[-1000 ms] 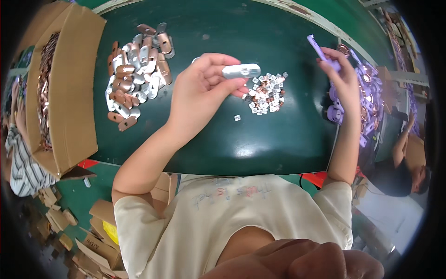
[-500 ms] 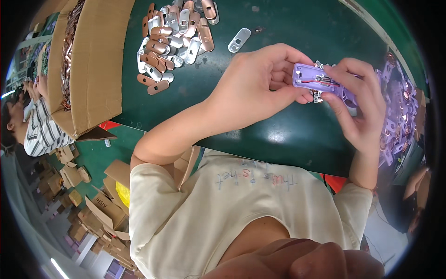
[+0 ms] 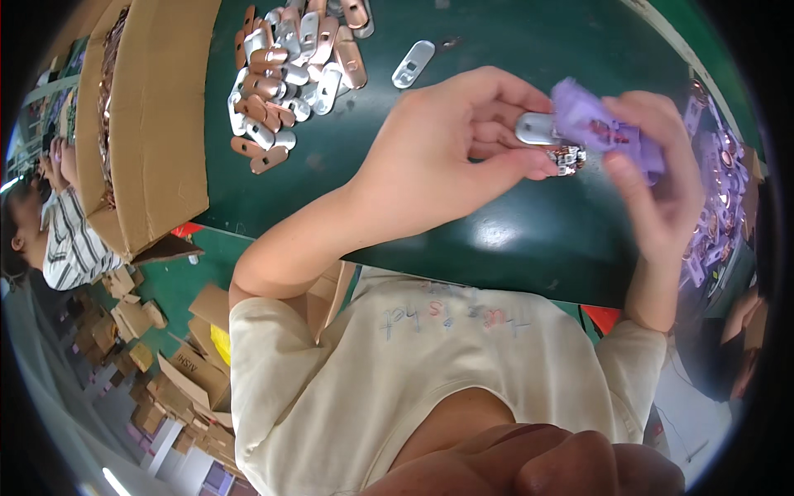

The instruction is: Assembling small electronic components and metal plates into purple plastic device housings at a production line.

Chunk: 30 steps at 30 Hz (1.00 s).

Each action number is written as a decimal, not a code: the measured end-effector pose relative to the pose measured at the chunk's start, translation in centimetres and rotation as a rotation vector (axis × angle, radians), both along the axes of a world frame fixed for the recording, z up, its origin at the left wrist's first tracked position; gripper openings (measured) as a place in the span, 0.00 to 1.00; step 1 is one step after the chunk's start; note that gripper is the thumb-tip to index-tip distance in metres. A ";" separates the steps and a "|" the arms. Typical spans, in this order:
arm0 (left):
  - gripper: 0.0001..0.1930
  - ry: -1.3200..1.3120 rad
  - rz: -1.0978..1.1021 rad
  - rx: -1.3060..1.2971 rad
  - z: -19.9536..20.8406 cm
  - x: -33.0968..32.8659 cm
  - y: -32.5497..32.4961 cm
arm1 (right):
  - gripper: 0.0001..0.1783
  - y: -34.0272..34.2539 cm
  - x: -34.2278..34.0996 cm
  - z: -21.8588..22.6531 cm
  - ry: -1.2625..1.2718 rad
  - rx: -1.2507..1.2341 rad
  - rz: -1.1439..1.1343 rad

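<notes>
My left hand [image 3: 467,136] is closed around a rounded silver metal plate [image 3: 536,128], whose end shows past the curled fingers. Small shiny metal parts [image 3: 567,159] stick out beside the left thumb and fingertips. My right hand [image 3: 657,157] grips a purple plastic housing [image 3: 591,116] between thumb and fingers. The housing is blurred and tilted, with its far end over or against the plate; whether they touch I cannot tell. Reddish wires show faintly on it. Both hands are above the dark green table [image 3: 463,190].
A pile of silver and copper-coloured oval plates [image 3: 298,74] lies at the far left, with one silver plate [image 3: 413,64] apart from it. A cardboard box [image 3: 165,116] stands left. Purple housings [image 3: 719,190] are heaped right. Another person in a striped sleeve [image 3: 74,244] is at far left.
The purple housing has turned and moved right, out of the left hand's fingers, baring the silver plate. My right hand has shifted slightly right with it. The left hand stays nearly in place.
</notes>
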<state>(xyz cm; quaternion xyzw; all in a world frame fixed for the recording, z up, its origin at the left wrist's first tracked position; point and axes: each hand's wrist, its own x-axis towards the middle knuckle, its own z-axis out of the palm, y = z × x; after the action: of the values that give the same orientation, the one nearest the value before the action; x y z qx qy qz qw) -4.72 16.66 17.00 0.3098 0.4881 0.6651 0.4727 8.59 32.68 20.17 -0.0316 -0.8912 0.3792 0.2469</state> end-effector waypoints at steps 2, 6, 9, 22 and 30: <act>0.16 -0.029 -0.013 -0.064 0.1 -0.7 -0.2 | 0.15 0.9 0.4 -0.2 -0.205 -0.851 -0.127; 0.15 -0.045 0.040 -0.120 -0.1 -0.7 0.2 | 0.17 4.5 -0.4 -2.9 -0.344 -1.351 -0.136; 0.15 -0.091 0.032 -0.132 -0.8 -0.6 0.6 | 0.18 5.9 -5.3 -3.1 -0.338 -1.411 -0.122; 0.14 -0.055 0.045 -0.097 -0.5 -0.7 0.9 | 0.22 19.6 1.8 0.7 -0.578 0.488 -0.704; 0.13 -0.049 0.021 -0.120 -0.6 -0.5 0.1 | 0.20 20.7 2.9 -0.9 -0.858 0.268 -0.606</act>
<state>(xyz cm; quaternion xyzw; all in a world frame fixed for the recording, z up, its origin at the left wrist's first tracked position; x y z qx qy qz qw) -5.26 16.76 16.36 0.2596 0.5185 0.6469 0.4953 11.46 53.37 19.28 -0.4072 -0.9036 0.1271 -0.0389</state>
